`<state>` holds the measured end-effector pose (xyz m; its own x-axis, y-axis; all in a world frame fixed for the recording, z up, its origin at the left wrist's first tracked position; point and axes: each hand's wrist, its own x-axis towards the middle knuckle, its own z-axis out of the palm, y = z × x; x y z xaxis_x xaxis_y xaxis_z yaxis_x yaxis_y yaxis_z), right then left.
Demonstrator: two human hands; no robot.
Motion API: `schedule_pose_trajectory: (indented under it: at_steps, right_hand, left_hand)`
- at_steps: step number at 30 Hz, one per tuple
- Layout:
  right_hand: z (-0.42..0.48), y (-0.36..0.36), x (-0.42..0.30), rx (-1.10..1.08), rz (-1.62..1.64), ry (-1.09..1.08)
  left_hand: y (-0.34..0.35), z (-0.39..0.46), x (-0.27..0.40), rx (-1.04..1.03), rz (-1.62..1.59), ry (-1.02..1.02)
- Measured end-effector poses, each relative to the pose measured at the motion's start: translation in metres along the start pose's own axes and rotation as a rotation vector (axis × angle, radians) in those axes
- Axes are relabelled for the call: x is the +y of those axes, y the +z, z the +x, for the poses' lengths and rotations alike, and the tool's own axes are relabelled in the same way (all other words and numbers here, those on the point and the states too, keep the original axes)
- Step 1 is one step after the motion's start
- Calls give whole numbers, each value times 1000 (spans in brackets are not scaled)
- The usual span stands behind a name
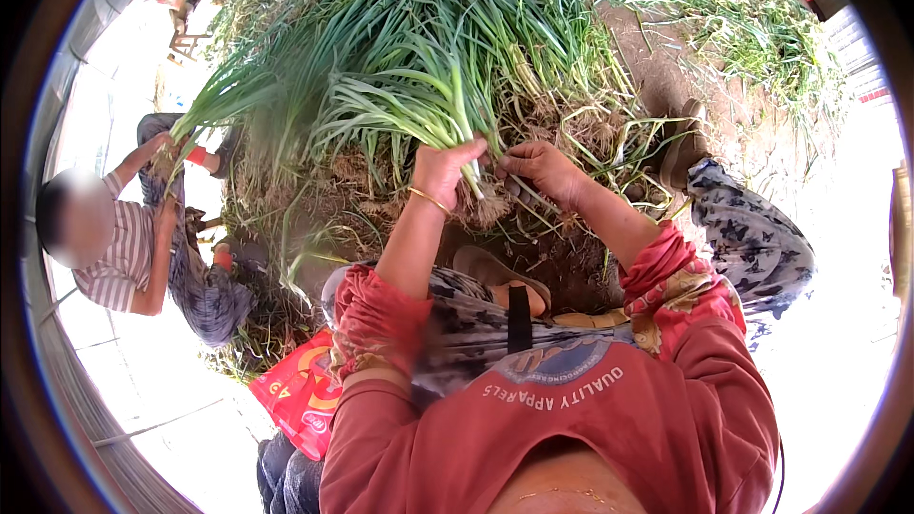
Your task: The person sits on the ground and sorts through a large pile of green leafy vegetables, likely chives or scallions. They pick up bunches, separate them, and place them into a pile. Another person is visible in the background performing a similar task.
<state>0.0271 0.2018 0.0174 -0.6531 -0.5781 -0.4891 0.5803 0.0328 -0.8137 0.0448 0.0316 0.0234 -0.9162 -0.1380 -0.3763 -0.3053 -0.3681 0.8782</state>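
Note:
My left hand (448,170) grips a bunch of green onions (407,111) around the pale lower stems. Their leaves fan up and to the left, and the fibrous roots (485,205) hang below the fist. Close beside it, my right hand (546,170) pinches a thin, limp onion stalk (520,189) between thumb and fingers. Whether that stalk is still joined to the bunch cannot be told. Just beyond both hands lies a large heap of green onions (443,7), roots mostly facing me.
At left a seated person (125,228) holds another bunch of onions (235,89). Stripped leaves (742,28) litter the ground at upper right. My shoes (685,146) flank a patch of bare soil (571,264). A red printed bag (303,392) lies by my left elbow.

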Motion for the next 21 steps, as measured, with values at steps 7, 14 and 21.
schedule_pose_trajectory:
  at_steps: [7, 14, 21]
  right_hand:
    - [-28, -13, -18, -59, 283, -28]
    - [-64, -103, -82, 436, 697, -560]
    - [-2, 11, -27, 122, -798, -297]
  left_hand:
    - [-26, 24, -6, 285, -30, 40]
    - [-36, 13, 13, 394, -43, -11]
    - [-2, -15, -12, -112, -214, -96]
